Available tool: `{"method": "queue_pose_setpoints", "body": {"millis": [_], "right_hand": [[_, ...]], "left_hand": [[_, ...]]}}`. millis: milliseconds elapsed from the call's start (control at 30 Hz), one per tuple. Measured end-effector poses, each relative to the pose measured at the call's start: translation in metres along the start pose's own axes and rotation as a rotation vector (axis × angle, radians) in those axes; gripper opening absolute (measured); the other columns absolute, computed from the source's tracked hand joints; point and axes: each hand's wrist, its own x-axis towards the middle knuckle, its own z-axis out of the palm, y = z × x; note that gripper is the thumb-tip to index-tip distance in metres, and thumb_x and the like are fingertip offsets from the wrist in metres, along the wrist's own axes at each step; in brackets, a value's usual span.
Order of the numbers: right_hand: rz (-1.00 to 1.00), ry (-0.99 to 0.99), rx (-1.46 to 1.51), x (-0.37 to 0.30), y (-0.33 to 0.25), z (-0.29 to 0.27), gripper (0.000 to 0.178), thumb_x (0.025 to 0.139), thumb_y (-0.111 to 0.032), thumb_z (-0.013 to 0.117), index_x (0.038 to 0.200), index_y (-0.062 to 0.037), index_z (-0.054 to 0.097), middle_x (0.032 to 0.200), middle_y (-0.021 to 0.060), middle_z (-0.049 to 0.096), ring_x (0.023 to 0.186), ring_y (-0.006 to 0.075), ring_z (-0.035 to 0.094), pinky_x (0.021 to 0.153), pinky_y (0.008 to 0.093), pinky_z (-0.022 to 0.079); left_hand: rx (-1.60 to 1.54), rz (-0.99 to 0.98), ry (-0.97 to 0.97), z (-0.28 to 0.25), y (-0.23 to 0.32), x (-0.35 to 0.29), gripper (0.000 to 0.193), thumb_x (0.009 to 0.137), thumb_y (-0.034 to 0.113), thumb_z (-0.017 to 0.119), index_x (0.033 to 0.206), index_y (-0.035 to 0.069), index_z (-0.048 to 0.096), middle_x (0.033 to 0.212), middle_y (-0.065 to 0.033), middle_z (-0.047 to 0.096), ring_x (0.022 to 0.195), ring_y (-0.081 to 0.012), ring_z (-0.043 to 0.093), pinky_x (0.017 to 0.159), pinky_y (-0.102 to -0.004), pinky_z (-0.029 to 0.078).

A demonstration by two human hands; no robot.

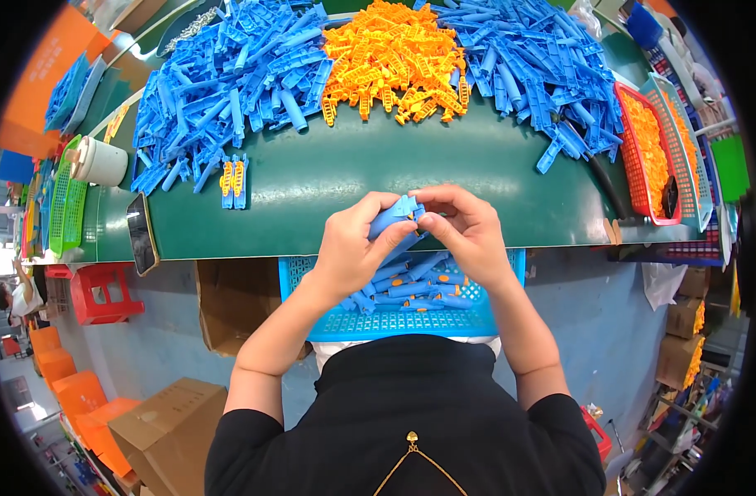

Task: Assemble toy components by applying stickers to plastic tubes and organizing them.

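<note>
Pinching one blue plastic shell piece between both hands, the person holds it just above the near edge of the green bench, over a blue mesh basket on the lap. Left hand: thumb and forefingers closed round the lower half of the piece, gripping it from the side. Right hand: fingers curled and pressed onto the upper end of the same piece, fingertips meeting the left hand's; whether a small orange insert sits under them cannot be told, as the fingers hide that spot. Basket contents: finished-looking blue pieces with orange parts, lying loose and crosswise. On the bench, far side: a heap of blue shell pieces to the left, a heap of orange ladder-like inserts in the middle, another blue heap to the right. Two blue pieces with orange strips fitted lie side by side apart from the heaps. Red and teal trays of orange parts stand at the right end; a white tub at the left. Handling note, as judgement: the piece looks light and slippery, so the hold is best kept near its ends, the two halves squared before any pressure, and the work kept over the basket so a slip drops into it.
</note>
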Motion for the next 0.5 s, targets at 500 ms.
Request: {"method": "queue_pose_setpoints", "body": {"millis": [500], "right_hand": [[0.034, 0.088, 0.063, -0.001, -0.010, 0.026, 0.010, 0.092, -0.010, 0.064, 0.090, -0.0003, 0.062, 0.079, 0.0009, 0.061, 0.070, 0.0069, 0.055, 0.065, 0.0221, 0.047]], "left_hand": [[-1.140, -0.667, -0.192, 0.008, 0.009, -0.021, 0.039, 0.101, 0.039, 0.050, 0.087, 0.003, 0.057, 0.057, 0.0029, 0.044, 0.045, -0.0025, 0.031, 0.041, -0.0188, 0.025]]}}
